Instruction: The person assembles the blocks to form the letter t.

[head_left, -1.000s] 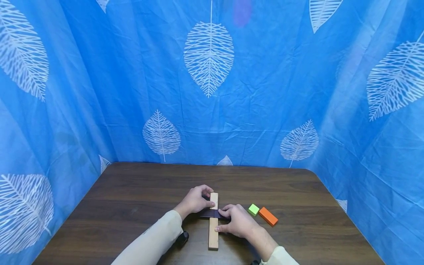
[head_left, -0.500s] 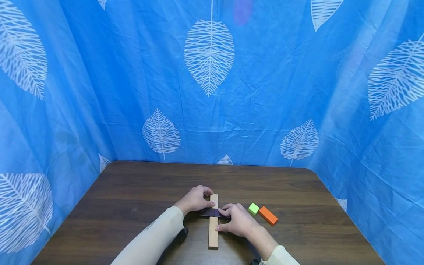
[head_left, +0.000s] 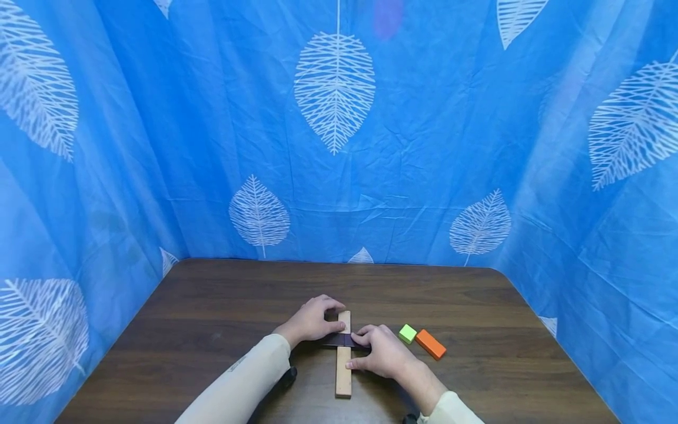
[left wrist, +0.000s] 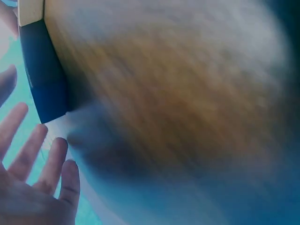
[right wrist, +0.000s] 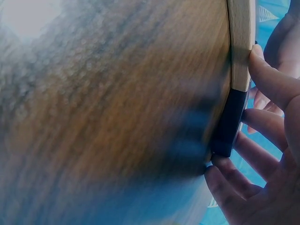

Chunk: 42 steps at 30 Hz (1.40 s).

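Two light wooden blocks, a far one and a near one, lie in line on the table. Dark blocks, one on the left and one on the right, meet between them, making a cross. My left hand arches over the far block's left side, thumb on or beside it and index finger near its far end. Its other fingers are spread by the dark block in the left wrist view. My right hand touches the near block with its thumb and the right dark block with its fingers.
Right of the cross, a lime green block lies close beside an orange block on the brown wooden table. A blue curtain with white leaves hangs around the table's back and sides.
My left index finger has stretched out further across the far block's end. The right hand stays in place, and the blocks show no clear shift among themselves.
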### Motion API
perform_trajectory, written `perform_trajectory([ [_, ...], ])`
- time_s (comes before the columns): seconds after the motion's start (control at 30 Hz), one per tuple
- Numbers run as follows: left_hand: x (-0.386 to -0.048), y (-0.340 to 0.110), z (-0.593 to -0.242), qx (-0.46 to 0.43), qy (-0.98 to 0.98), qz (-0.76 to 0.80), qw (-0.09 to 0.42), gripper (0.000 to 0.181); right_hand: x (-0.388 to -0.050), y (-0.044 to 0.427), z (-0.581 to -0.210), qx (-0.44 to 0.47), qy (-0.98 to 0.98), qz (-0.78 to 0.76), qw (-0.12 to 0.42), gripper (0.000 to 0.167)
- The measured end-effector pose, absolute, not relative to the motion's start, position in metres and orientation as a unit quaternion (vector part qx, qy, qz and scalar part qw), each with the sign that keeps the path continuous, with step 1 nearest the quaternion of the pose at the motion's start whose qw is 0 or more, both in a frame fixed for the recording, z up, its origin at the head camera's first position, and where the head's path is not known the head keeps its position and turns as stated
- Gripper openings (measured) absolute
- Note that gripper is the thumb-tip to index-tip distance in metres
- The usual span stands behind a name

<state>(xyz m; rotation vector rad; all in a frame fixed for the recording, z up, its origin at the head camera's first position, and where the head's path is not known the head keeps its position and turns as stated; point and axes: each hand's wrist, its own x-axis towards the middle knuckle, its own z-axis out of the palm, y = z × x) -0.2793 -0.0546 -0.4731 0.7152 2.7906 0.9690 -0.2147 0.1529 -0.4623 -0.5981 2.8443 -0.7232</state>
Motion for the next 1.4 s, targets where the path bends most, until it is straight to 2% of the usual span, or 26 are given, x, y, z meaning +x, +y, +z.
perform_trajectory([
  [0.43,-0.274,-0.064,-0.473,0.289,0.907,0.293,0.091,0.044,-0.214,0.153,-0.463,-0.203,0.944,-0.248,0.073,0.069],
  [1.1,-0.275,-0.064,-0.471,0.261,0.927,0.254,0.093,0.049,-0.214,0.152,-0.463,-0.217,0.946,-0.231,0.065,0.07],
  [1.4,-0.278,-0.06,-0.469,0.266,0.929,0.239,0.089,0.048,-0.213,0.156,-0.463,-0.237,0.951,-0.2,0.012,0.064],
])
